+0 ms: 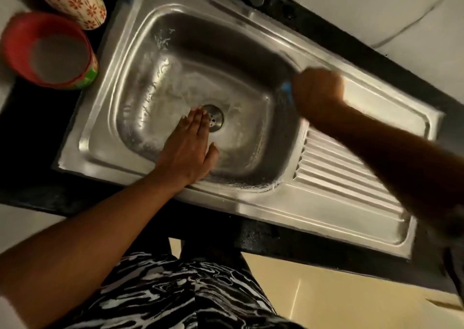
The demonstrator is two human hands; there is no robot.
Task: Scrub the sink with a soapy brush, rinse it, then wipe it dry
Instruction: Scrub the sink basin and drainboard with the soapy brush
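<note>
at the right rim of the soapy stainless steel sink (251, 203), my blurred right hand (317, 90) gripped the blue brush (287, 91), scrubbing i judged, while my left hand (187, 142) lay flat by the round metal drain (215, 117), fingers straight and together; next, the remaining walls, then rinsing.
</note>
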